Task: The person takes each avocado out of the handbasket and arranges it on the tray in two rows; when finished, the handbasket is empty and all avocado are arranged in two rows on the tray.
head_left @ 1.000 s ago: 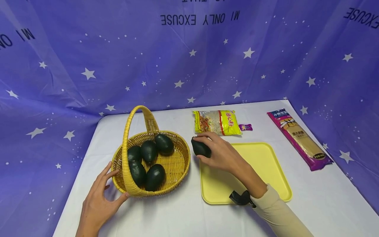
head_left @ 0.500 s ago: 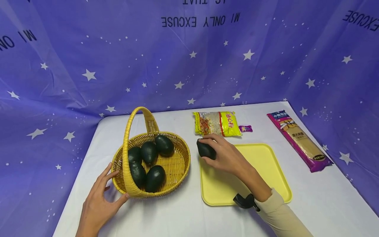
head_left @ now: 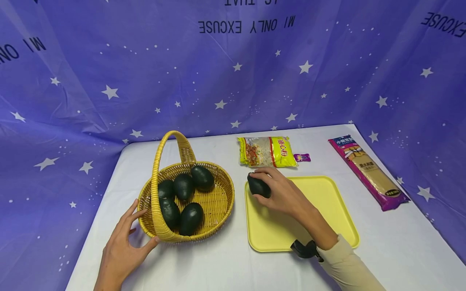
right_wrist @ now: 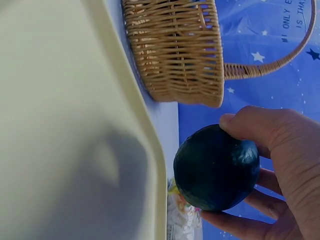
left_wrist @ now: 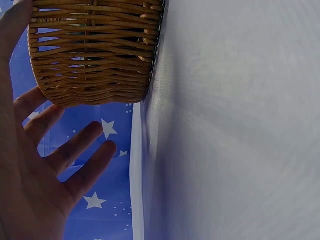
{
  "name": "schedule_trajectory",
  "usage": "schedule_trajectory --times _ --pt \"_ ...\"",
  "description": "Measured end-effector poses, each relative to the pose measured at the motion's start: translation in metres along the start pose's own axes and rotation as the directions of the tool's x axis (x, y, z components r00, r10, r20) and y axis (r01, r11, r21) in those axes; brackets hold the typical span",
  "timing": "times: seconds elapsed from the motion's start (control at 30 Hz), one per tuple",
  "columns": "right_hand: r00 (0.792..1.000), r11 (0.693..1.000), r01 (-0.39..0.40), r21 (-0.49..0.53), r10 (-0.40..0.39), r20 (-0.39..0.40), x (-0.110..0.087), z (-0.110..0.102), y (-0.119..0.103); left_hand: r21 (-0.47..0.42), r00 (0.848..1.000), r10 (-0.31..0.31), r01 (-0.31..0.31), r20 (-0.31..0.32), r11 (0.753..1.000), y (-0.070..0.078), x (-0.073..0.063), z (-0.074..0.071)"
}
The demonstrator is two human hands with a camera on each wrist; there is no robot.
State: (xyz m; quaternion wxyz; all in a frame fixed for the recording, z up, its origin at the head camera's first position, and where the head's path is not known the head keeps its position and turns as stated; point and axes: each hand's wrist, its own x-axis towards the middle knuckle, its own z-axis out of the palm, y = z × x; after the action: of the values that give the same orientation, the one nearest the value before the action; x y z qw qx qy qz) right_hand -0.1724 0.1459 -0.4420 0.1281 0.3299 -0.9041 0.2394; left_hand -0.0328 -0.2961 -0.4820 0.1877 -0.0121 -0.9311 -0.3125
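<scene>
My right hand (head_left: pixel 282 192) grips a dark green avocado (head_left: pixel 259 186) over the far left corner of the yellow tray (head_left: pixel 302 222). In the right wrist view, thumb and fingers curl round the avocado (right_wrist: pixel 217 167), held above the tray (right_wrist: pixel 65 75). My left hand (head_left: pixel 121 246) touches the left side of a yellow wicker basket (head_left: pixel 222 173), its fingers spread and thumb near the front rim. Seen from the left wrist, the fingers of the left hand (left_wrist: pixel 40 185) are fairly straight beside the basket wall (left_wrist: pixel 95 60). Several avocados (head_left: pixel 191 218) lie in the basket.
The basket's tall handle (head_left: pixel 156 178) arches over its left part. Behind the tray lie a yellow pasta bag (head_left: pixel 267 151) and a small purple packet (head_left: pixel 302 157). A long purple spaghetti pack (head_left: pixel 367 171) lies at the right. A starry blue cloth (head_left: pixel 218 81) hangs behind the table.
My right hand has moved right with the avocado, from beside the tray's far left corner to over it. The left hand and the basket stay in place.
</scene>
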Motion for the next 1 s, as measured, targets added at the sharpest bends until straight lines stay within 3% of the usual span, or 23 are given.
schedule_trajectory --times 0.6,1.0 --pt "0.992 0.992 -0.127 -0.025 0.128 0.008 -0.024 -0.01 0.019 0.022 0.999 -0.031 0.031 0.021 0.999 -0.001 0.0 -0.001" --pt "0.99 0.989 -0.139 -0.046 0.139 -0.008 -0.037 -0.016 0.037 0.018 0.999 -0.029 0.029 0.019 0.999 -0.001 0.0 0.0"
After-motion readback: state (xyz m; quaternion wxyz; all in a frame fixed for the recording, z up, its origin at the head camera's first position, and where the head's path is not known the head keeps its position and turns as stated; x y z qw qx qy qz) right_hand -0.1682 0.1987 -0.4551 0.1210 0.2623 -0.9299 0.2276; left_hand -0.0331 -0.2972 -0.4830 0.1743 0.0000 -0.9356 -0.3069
